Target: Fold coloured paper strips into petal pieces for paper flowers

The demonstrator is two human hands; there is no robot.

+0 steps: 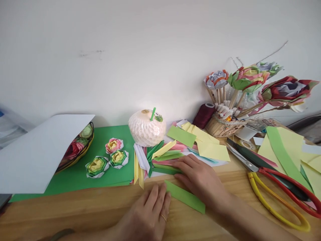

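Observation:
A flat light green paper strip [187, 197] lies slantwise on the wooden table. My left hand [152, 211], with a ring on one finger, rests on the wood with its fingertips at the strip's left end. Just beyond the strip is my right hand [198, 177], fingers stretched over a pile of folded paper strips. Its thumb is apart from the fingers, near a dark green folded strip [164, 169]. White folded strips [141, 156] and yellow ones [139, 170] lie to the left of that pile.
A white textured round container [147, 129] with a green straw stands behind. Folded paper flowers [97, 166] sit on green paper [107, 134], beside a basket [91, 140] partly under a white sheet [37, 150]. Scissors [250, 164], loose papers [213, 150] and a flower basket [220, 129] are at right.

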